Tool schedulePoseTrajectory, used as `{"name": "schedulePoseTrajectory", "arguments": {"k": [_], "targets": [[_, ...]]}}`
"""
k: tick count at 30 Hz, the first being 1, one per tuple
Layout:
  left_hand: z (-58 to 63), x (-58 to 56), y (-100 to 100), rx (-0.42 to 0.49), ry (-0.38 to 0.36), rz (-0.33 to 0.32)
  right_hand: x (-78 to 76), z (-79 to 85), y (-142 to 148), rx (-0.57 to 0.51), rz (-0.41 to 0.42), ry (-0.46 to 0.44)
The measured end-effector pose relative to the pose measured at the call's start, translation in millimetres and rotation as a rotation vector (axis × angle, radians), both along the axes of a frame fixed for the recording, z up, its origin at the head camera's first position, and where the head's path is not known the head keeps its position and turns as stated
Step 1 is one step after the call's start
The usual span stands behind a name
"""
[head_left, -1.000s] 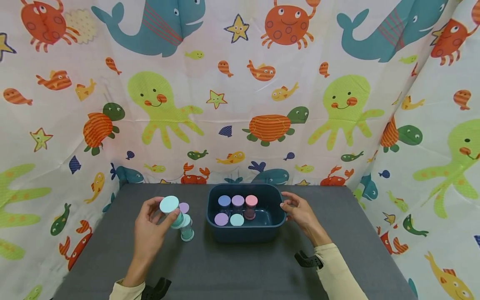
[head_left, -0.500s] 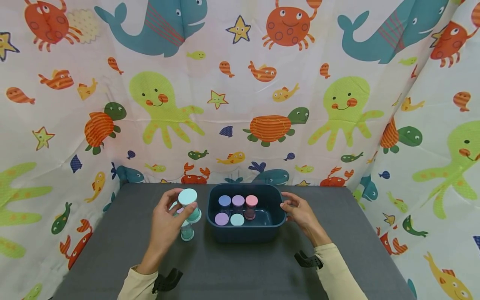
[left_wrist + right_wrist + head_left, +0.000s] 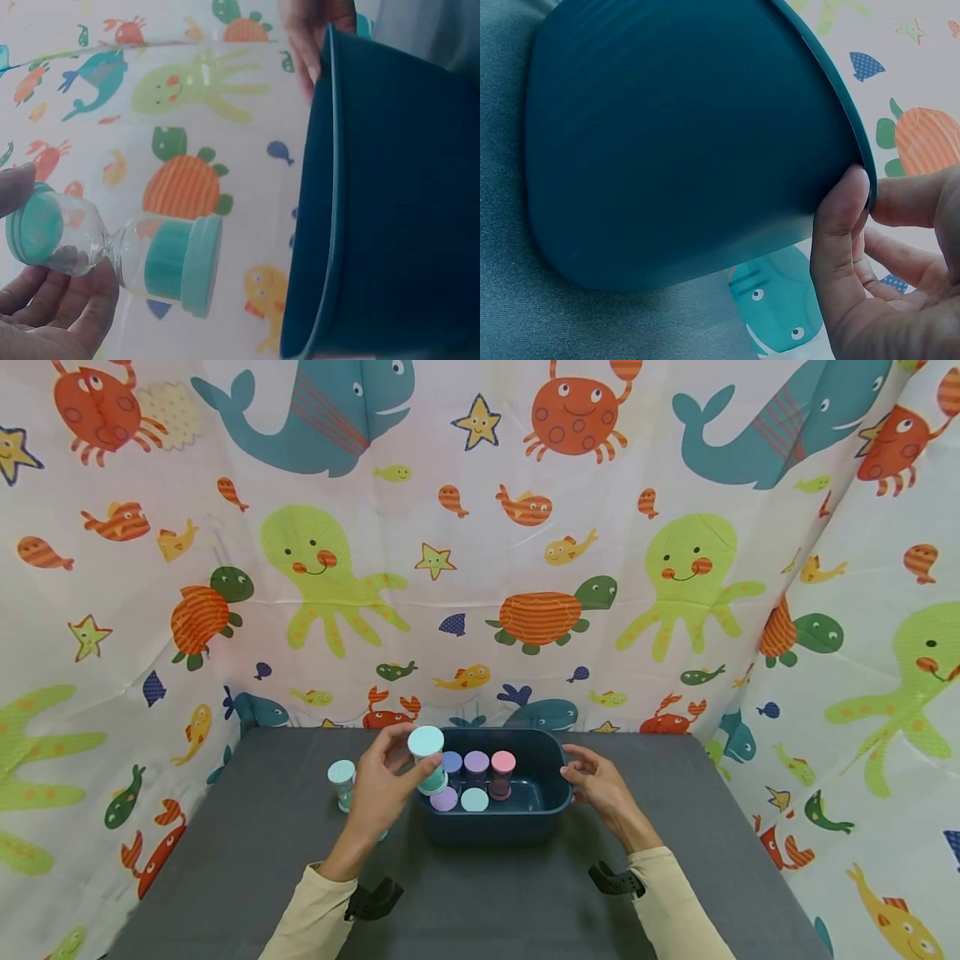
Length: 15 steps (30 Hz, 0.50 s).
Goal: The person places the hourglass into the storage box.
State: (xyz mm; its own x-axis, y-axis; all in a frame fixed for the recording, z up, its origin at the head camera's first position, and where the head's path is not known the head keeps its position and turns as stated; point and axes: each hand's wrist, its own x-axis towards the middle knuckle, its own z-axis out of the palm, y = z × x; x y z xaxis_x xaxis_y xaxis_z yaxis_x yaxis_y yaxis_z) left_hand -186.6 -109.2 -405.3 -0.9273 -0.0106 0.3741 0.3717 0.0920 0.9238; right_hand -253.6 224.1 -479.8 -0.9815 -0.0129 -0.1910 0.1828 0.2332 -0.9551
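In the head view my left hand (image 3: 384,787) holds a mint-capped sand timer (image 3: 426,742) above the left end of a dark blue bin (image 3: 495,832). The left wrist view shows that sand timer (image 3: 161,251) on its side in frame, its glass waist between thumb and fingers, apart from the bin wall (image 3: 397,195). My right hand (image 3: 606,789) pinches the bin's right rim; in the right wrist view its thumb (image 3: 840,225) lies against the outer wall. Inside the bin stand several sand timers with blue (image 3: 452,762), purple (image 3: 476,761), pink (image 3: 503,762) and mint (image 3: 474,799) caps.
Left of the bin, another mint-capped sand timer (image 3: 342,775) stands on the grey tabletop (image 3: 495,902). My left hand and wrist partly hide others there. A curtain (image 3: 450,585) printed with sea animals rises behind the table and along its sides.
My left hand has carried the sand timer rightward from the group on the table to over the bin's left end. The right hand and the bin have stayed in place.
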Motion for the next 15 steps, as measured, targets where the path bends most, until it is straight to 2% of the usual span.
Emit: {"name": "schedulePoseTrajectory", "arguments": {"k": [3,9,15], "targets": [[0.4,-4.0,9.5,-0.005,0.006,-0.024,0.3,-0.4,0.3,0.000,0.001,-0.002],[-0.2,-12.9,27.3,0.004,-0.028,-0.067,0.5,-0.8,0.6,0.000,0.002,0.002],[-4.4,-24.4,42.8,0.000,-0.061,-0.081,1.1,-0.5,0.4,-0.003,0.001,0.001]]}}
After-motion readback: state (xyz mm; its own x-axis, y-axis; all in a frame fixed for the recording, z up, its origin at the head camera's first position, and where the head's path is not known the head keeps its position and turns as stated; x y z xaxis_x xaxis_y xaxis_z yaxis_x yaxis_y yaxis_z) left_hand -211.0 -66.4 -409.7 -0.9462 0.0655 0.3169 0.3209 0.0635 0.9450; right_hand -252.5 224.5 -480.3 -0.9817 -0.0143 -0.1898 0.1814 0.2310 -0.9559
